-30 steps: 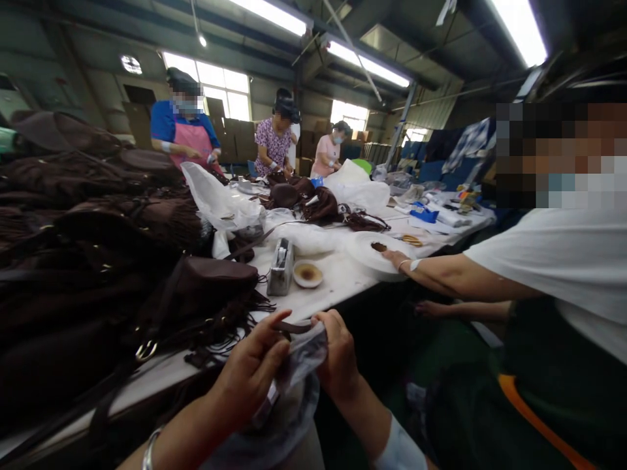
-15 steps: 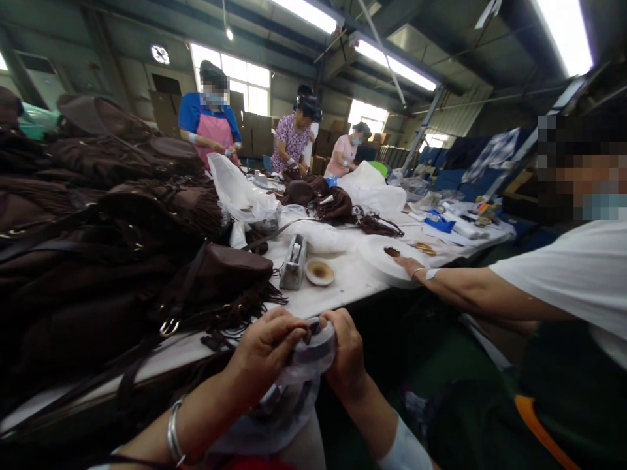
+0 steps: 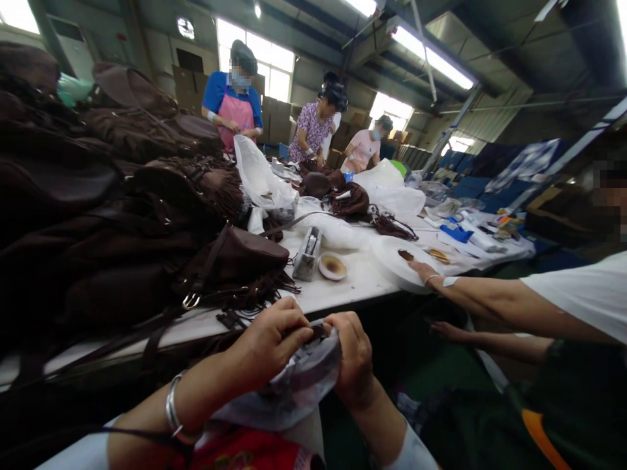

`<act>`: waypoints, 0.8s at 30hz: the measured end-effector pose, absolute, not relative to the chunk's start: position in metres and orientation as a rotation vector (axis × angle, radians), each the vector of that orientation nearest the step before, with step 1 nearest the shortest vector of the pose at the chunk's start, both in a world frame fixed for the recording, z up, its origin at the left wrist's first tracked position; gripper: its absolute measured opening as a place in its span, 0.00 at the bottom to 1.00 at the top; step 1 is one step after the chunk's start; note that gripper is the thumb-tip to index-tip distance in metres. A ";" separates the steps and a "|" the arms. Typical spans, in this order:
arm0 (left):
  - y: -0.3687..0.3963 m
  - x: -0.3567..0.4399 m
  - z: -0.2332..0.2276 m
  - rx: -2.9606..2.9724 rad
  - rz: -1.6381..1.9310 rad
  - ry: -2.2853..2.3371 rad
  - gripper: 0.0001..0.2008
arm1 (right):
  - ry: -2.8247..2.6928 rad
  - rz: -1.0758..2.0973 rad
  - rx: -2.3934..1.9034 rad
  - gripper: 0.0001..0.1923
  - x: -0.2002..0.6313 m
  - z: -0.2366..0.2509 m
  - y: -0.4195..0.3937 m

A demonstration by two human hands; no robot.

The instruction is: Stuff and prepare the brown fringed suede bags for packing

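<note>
In front of my lap, a crumpled translucent plastic wrapping [image 3: 306, 378] bulges between my two hands. My left hand [image 3: 274, 339], with a silver bangle on its wrist, pinches at the top of it with thumb and fingers. A small dark piece shows near those fingertips; its kind is unclear. My right hand [image 3: 351, 349] curls round the other side of the wrapping and grips its upper edge. What lies inside the plastic cannot be made out. Red cloth [image 3: 245, 450] shows below.
Dark brown fringed bags [image 3: 235, 254] are heaped at left. On the white table [image 3: 337, 294] stand a tape dispenser [image 3: 307, 256], a small round dish [image 3: 333, 266] and a large white roll [image 3: 399, 261]. A co-worker's hand [image 3: 422, 273] touches the roll. Other people work behind.
The view has turned left and tilted down slightly. Both hands stay on the plastic, which now looks more crumpled and folded. The co-worker's lower hand has come into view.
</note>
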State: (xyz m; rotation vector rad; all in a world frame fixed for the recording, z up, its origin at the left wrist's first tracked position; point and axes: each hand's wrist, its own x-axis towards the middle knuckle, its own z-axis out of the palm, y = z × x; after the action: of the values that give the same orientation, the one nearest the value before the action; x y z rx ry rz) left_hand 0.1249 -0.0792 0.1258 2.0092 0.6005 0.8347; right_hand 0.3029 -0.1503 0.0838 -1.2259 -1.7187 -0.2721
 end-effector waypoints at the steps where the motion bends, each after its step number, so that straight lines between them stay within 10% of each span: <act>1: -0.081 0.126 0.124 2.019 0.823 0.651 0.10 | -1.734 -0.278 -1.233 0.11 0.302 0.083 -0.150; 24: -0.102 0.133 0.099 2.221 0.853 0.798 0.15 | -1.560 -0.096 -1.561 0.09 0.286 0.091 -0.127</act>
State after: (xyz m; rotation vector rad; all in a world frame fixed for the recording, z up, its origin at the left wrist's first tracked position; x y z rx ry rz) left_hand 0.1334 -0.1023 0.0991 2.2212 0.7982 0.8526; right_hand 0.2860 -0.1267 0.0911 -1.5611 -1.5599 -0.0955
